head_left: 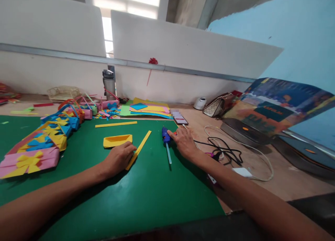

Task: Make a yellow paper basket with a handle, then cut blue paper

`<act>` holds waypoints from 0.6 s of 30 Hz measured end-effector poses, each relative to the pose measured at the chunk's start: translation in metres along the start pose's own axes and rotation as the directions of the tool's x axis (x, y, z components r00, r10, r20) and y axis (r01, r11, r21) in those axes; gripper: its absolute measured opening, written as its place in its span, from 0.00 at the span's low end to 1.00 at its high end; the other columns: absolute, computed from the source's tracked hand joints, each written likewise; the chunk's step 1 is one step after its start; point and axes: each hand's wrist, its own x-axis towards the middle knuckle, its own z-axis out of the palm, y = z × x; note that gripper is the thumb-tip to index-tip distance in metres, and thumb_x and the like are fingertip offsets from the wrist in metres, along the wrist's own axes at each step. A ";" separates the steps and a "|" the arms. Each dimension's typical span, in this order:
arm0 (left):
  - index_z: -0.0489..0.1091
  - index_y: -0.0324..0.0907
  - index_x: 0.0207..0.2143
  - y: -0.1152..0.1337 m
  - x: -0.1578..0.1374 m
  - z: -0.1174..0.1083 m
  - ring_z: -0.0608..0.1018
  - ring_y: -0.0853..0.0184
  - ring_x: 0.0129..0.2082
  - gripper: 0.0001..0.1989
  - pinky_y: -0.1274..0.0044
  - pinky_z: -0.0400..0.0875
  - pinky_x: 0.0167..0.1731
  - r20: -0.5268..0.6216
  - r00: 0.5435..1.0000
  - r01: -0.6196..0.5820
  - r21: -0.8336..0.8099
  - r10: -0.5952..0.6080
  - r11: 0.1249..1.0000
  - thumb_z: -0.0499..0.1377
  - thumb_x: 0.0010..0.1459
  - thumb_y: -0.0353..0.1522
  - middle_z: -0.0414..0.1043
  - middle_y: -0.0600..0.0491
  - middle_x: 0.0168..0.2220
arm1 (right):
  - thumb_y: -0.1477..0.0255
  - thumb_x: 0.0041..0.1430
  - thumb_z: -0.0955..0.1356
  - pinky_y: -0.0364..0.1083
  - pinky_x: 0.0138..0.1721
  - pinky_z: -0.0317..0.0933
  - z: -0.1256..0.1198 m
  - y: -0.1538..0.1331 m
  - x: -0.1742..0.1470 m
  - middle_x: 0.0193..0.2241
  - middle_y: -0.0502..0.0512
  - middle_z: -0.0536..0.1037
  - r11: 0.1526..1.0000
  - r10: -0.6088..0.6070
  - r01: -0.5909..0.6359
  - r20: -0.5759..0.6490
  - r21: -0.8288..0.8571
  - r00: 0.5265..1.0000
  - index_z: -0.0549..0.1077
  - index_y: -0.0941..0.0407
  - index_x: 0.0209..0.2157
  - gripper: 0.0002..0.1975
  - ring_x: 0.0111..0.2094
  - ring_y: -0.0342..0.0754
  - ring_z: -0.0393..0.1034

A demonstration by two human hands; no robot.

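Note:
In the head view my left hand [119, 157] is closed on a narrow yellow paper strip [143, 143], which slants up and to the right from the fingers. Just behind that hand sits a small yellow paper box [111, 142]. A blue hot glue gun [165, 135] points away from me, and a pale glue stick [169, 154] juts from its back end. My right hand [185, 141] grips the gun from the right side; its handle is mostly hidden by the fingers. Another yellow strip [116, 124] lies flat beyond the box.
Finished paper baskets with bows [31, 162] line the left side of the green mat [104, 206]. Coloured sheets [151, 106], a phone [180, 117] and a bottle [108, 84] stand or lie farther back. Black cables [227, 150] tangle on the right, near my right forearm.

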 end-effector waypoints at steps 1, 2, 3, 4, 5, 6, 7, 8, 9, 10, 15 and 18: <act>0.68 0.38 0.35 0.000 0.000 0.000 0.73 0.68 0.31 0.11 0.78 0.68 0.32 0.001 1.000 -0.003 0.016 0.003 1.000 0.46 0.58 0.27 0.69 0.49 0.31 | 0.81 0.60 0.55 0.52 0.42 0.50 0.001 0.000 -0.001 0.39 0.64 0.70 1.000 -0.010 0.010 0.002 -0.011 1.000 0.63 0.53 0.53 0.22 0.42 0.56 0.62; 0.68 0.39 0.35 0.000 0.000 0.000 0.73 0.68 0.31 0.11 0.78 0.68 0.32 0.001 1.000 -0.005 0.034 0.005 0.999 0.46 0.58 0.27 0.69 0.49 0.31 | 0.82 0.59 0.56 0.52 0.43 0.49 0.002 0.001 -0.002 0.39 0.64 0.70 1.000 -0.023 0.023 0.003 -0.021 1.000 0.62 0.54 0.53 0.22 0.43 0.56 0.62; 0.68 0.39 0.35 0.001 -0.001 0.000 0.73 0.68 0.31 0.11 0.78 0.68 0.32 -0.001 1.000 -0.007 0.053 0.007 0.999 0.47 0.58 0.27 0.69 0.50 0.31 | 0.82 0.58 0.56 0.53 0.44 0.49 0.002 0.002 -0.004 0.40 0.64 0.70 0.999 -0.036 0.036 0.006 -0.030 0.999 0.62 0.54 0.54 0.23 0.44 0.56 0.62; 0.69 0.39 0.35 0.001 -0.001 0.000 0.73 0.68 0.31 0.11 0.78 0.68 0.32 -0.007 1.000 -0.008 0.072 0.009 0.997 0.47 0.58 0.27 0.69 0.50 0.31 | 0.83 0.57 0.57 0.54 0.46 0.48 0.002 0.003 -0.006 0.41 0.64 0.70 0.998 -0.048 0.049 0.010 -0.040 0.999 0.62 0.54 0.54 0.23 0.44 0.56 0.62; 0.69 0.39 0.35 0.002 -0.001 0.000 0.73 0.68 0.31 0.11 0.78 0.68 0.31 -0.015 1.000 -0.009 0.088 0.010 0.996 0.47 0.58 0.28 0.69 0.49 0.31 | 0.83 0.56 0.58 0.56 0.47 0.46 0.001 0.005 -0.007 0.41 0.64 0.71 0.997 -0.060 0.061 0.016 -0.048 0.998 0.62 0.55 0.54 0.24 0.45 0.57 0.62; 0.69 0.39 0.34 0.003 0.000 0.000 0.73 0.68 0.32 0.11 0.77 0.69 0.31 -0.022 1.000 -0.010 0.100 0.012 0.995 0.47 0.58 0.28 0.70 0.49 0.31 | 0.84 0.54 0.60 0.58 0.48 0.45 -0.001 0.006 -0.008 0.42 0.64 0.71 0.996 -0.072 0.074 0.023 -0.057 0.997 0.62 0.56 0.53 0.24 0.45 0.58 0.61; 0.69 0.39 0.34 0.005 0.000 0.000 0.73 0.67 0.32 0.11 0.77 0.69 0.32 -0.029 0.999 -0.012 0.108 0.015 0.994 0.47 0.58 0.28 0.70 0.49 0.32 | 0.84 0.52 0.61 0.59 0.48 0.44 -0.004 0.007 -0.009 0.42 0.65 0.71 0.994 -0.087 0.089 0.032 -0.066 0.996 0.63 0.58 0.52 0.24 0.46 0.59 0.61; 0.70 0.39 0.34 0.006 0.001 -0.001 0.73 0.67 0.33 0.11 0.76 0.70 0.32 -0.036 0.999 -0.018 0.110 0.022 0.994 0.47 0.59 0.29 0.70 0.48 0.32 | 0.84 0.51 0.62 0.60 0.49 0.44 -0.008 0.007 -0.009 0.41 0.65 0.71 0.991 -0.106 0.109 0.039 -0.074 0.994 0.65 0.59 0.51 0.23 0.46 0.60 0.61; 0.70 0.39 0.35 0.008 0.001 -0.002 0.73 0.66 0.34 0.12 0.75 0.70 0.33 -0.040 0.999 -0.028 0.108 0.032 0.994 0.47 0.59 0.29 0.71 0.47 0.34 | 0.84 0.51 0.62 0.61 0.49 0.44 -0.013 0.006 -0.009 0.41 0.66 0.72 0.989 -0.128 0.130 0.039 -0.076 0.991 0.66 0.61 0.49 0.21 0.46 0.60 0.61; 0.70 0.39 0.35 0.010 0.002 -0.003 0.73 0.66 0.35 0.12 0.75 0.70 0.35 -0.039 0.998 -0.042 0.105 0.046 0.994 0.46 0.60 0.30 0.71 0.47 0.36 | 0.83 0.52 0.61 0.61 0.49 0.44 -0.017 0.003 -0.007 0.41 0.66 0.72 0.985 -0.155 0.157 0.037 -0.067 0.987 0.67 0.62 0.48 0.20 0.47 0.60 0.61; 0.66 0.38 0.45 0.016 0.004 -0.010 0.69 0.61 0.48 0.15 0.69 0.66 0.48 0.080 0.986 -0.158 0.114 0.149 0.981 0.46 0.60 0.33 0.68 0.45 0.48 | 0.78 0.58 0.58 0.61 0.50 0.47 -0.032 -0.034 0.009 0.52 0.63 0.66 0.908 -0.381 0.379 -0.025 0.176 0.924 0.63 0.59 0.50 0.17 0.52 0.55 0.57; 0.60 0.33 0.52 0.016 0.003 -0.011 0.62 0.59 0.56 0.21 0.66 0.58 0.55 0.169 0.971 -0.195 0.130 0.172 0.972 0.45 0.61 0.35 0.61 0.42 0.55 | 0.82 0.53 0.60 0.63 0.51 0.46 -0.027 -0.053 0.020 0.56 0.62 0.61 0.836 -0.506 0.502 -0.041 0.220 0.861 0.59 0.60 0.53 0.23 0.56 0.55 0.51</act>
